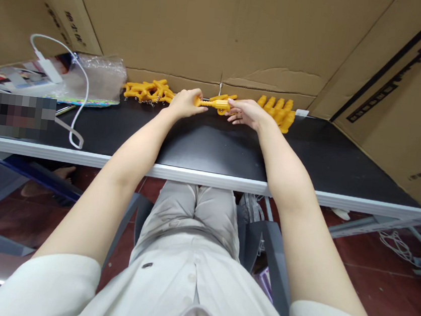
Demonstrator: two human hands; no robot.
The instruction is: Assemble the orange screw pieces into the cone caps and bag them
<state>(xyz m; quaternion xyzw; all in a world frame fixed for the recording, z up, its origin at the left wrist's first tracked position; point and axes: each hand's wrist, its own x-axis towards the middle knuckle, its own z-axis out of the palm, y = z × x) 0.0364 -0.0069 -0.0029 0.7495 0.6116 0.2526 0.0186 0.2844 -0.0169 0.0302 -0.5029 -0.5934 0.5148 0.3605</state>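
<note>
Spanning the gap between two hands, a yellow plastic piece with a thin ridged stem is held just above the far part of the black bench, near its middle. The left hand pinches the stem end between thumb and fingers; the right hand grips the thicker end with its fingertips, the lower fingers loosely fanned. Holding both ends probably steadies it and keeps it level.

Just beside the left hand lies a loose heap of yellow pieces with small metal bits. Beyond the right hand, similar yellow pieces lie in neat rows, likely to keep them orderly within reach. Next to them sits a small pale tag, too small to read.

Farther left are a clear plastic bag and a white cable. Dark printed characters mark the cardboard walls, too blurred to make out.
</note>
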